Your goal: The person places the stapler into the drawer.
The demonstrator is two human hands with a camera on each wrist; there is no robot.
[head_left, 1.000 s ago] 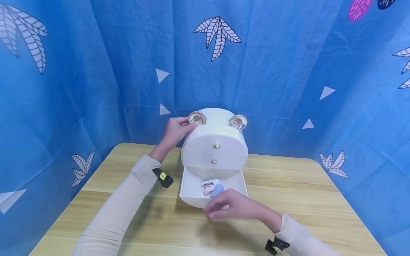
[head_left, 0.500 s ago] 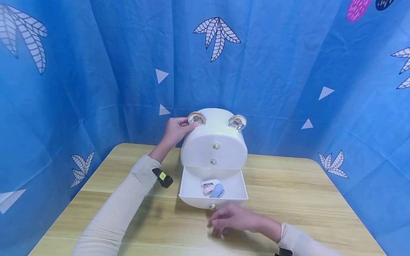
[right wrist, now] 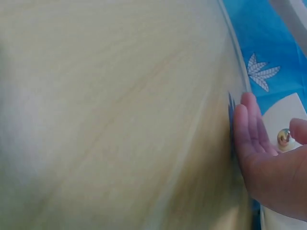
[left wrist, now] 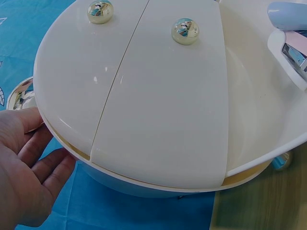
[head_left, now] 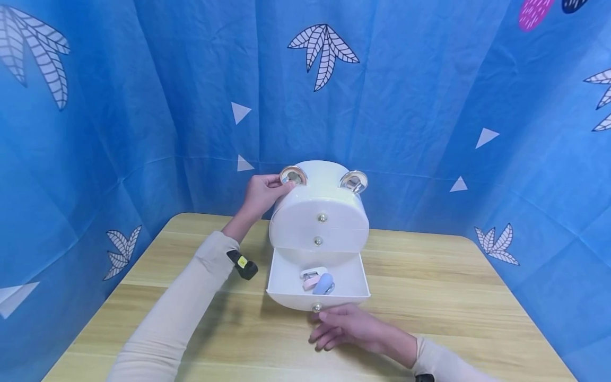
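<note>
A white rounded drawer box [head_left: 296, 225] with two shiny ears stands on the table. My left hand [head_left: 261, 195] holds it by the left ear [head_left: 300, 176], thumb in front; the left wrist view shows fingertips at the box's side. The lowest drawer [head_left: 286, 270] is pulled out. In it lie a small light-blue rounded item [head_left: 323, 285] and a pink-and-white piece [head_left: 311, 284] with metal parts, kinds unclear. My right hand [head_left: 355, 330] is just below the drawer's front, thumb near its knob [head_left: 317, 307], fingers loosely extended and holding nothing. Contact with the knob cannot be told.
The two upper drawers, each with a round knob [head_left: 322, 218], are closed. The wooden table [head_left: 429, 297] extends around the box. A blue patterned curtain [head_left: 406, 106] hangs behind and along both sides.
My right hand has drawn back from over the drawer's front edge to below it, uncovering the knob, and its thumb has risen toward the knob. The left hand and box stay put.
</note>
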